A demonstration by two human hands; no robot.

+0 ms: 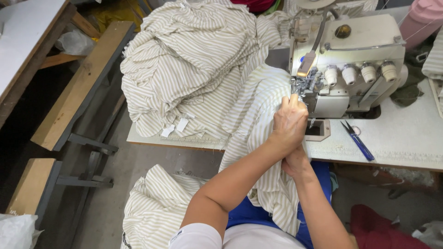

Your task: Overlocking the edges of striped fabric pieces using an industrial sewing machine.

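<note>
Right at the needle of the sewing machine (346, 64), the left hand (290, 121) lies on top of the striped cloth (258, 106). Its fingers are bent and press the cloth down at the front of the machine. The right hand (295, 162) is just under the left one, touching it, and the left wrist crosses over it. It is closed on a fold of the same cloth, but its fingers are mostly hidden.

The cloth is cream with thin tan stripes. It runs from the machine, under both hands, and hangs down off the edge of the desk (406, 138) onto the person's lap. More of it sits in a big heap (189, 60) on the desk, far to the left of the hands. Another bunch (154, 207) hangs low, left of the arms, near the floor.

Just right of the hands, a pair of blue scissors (357, 139) lies on the desk. Four white knobs (360, 73) sit in a row on the machine, above and right of the hands. A pink thread cone (422, 20) stands well off to the right, behind the machine. Wooden benches (80, 87) stand far left.
</note>
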